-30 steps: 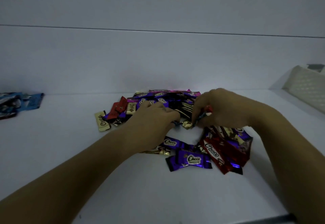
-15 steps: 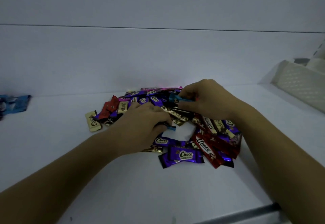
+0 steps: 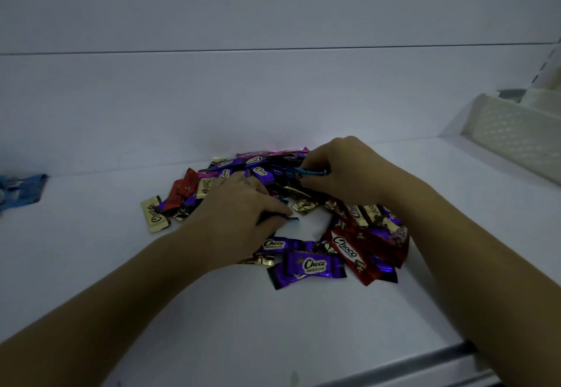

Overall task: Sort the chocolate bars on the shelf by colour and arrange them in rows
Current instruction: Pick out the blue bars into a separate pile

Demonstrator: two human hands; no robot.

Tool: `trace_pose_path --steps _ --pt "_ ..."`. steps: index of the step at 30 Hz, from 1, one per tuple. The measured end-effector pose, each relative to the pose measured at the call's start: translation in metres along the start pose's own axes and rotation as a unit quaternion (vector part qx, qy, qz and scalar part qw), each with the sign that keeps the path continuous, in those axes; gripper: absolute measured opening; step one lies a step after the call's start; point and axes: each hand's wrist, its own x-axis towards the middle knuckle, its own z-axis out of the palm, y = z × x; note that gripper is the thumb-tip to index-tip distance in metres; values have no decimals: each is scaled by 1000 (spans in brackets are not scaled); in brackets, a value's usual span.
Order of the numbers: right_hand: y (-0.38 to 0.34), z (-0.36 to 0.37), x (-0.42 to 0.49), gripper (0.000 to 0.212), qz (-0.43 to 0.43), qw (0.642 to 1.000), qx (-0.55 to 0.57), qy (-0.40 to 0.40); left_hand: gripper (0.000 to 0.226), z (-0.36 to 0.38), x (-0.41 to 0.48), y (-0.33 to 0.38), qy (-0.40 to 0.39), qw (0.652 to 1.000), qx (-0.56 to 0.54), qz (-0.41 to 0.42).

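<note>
On the shelf (image 3: pixel 273 332), light, slippery blue bars (image 3: pixel 312 172) are pinched by the left hand (image 3: pixel 243 213) and right hand (image 3: pixel 349 174); crimped ends are advised.

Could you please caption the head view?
Right hand pinches a blue-wrapped chocolate bar over the mixed pile; left hand grips a second blue bar.

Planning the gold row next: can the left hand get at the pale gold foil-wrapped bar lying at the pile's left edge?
Probably yes: the pale gold bar lies uncovered on the white shelf just left of the left hand, though that hand pinches a blue bar.
</note>
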Motion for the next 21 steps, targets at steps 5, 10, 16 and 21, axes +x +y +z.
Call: trace_pose_path --steps 5,10,16,21 --pt "-3 -1 -1 17 -5 999 21 48 37 1 2 9 -26 999 31 -19" --pt "1 -9 0 19 21 991 42 125 34 -4 7 16 -33 999 -15 -25" --pt "-7 -4 -2 21 -2 994 24 108 31 -7 6 21 -45 991 -118 -48" --pt "-8 -4 -3 21 -5 993 31 113 35 -11 6 26 -45 992 -102 -66"
